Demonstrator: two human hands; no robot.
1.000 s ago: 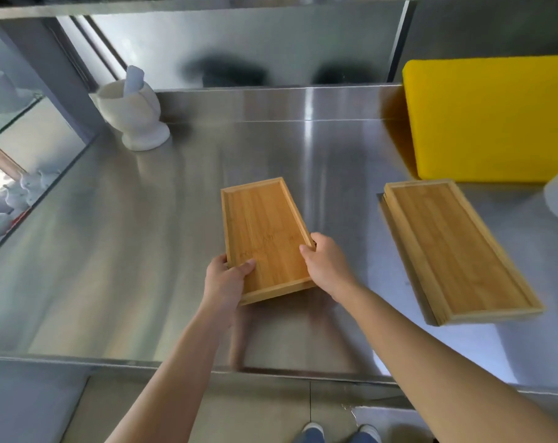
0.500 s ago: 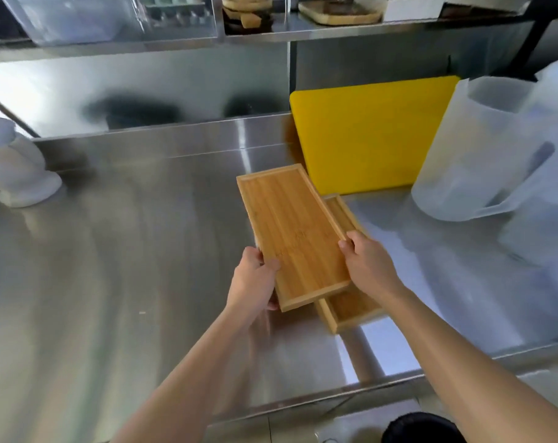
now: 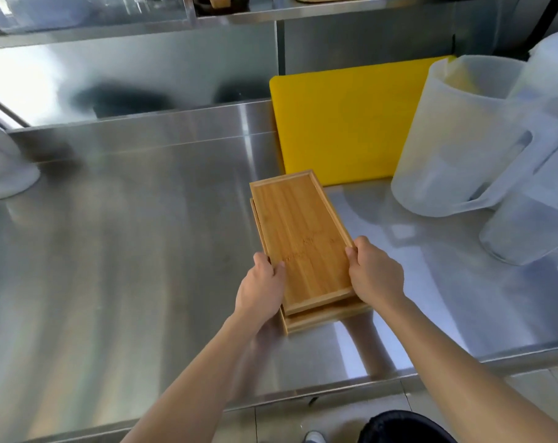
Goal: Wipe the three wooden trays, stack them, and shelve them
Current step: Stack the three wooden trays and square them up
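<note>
Stacking is the step in hand. Both hands grip 1 wooden tray, the top tray (image 3: 298,235), by its long sides near the end closest to the person: the left hand (image 3: 261,290) clasps the edge at 9 o'clock, thumb hooked over the rim, and the right hand (image 3: 375,273) clasps the edge at 3 o'clock. This tray sits over the lower stack (image 3: 322,318), which rests on the steel counter (image 3: 127,251) near its centre, just at 6 o'clock of the yellow cutting board (image 3: 344,129). Whether the lower stack holds 1 tray or 2 cannot be told.

Alignment is not yet complete. The lower stack protrudes at 6 o'clock and shows as a thin strip along the 9 o'clock side, so the top tray lies shifted toward 12 o'clock and slightly toward 3 o'clock.

Procedure, as judged:
1. Draw the top tray toward 6 o'clock until the near ends are flush.
2. Shift it slightly toward 9 o'clock to hide the exposed strip.
3. Lower it level; keep fingertips clear of the rims before release.
4. Avoid the translucent pitchers (image 3: 456,139) at 2 o'clock.
</note>
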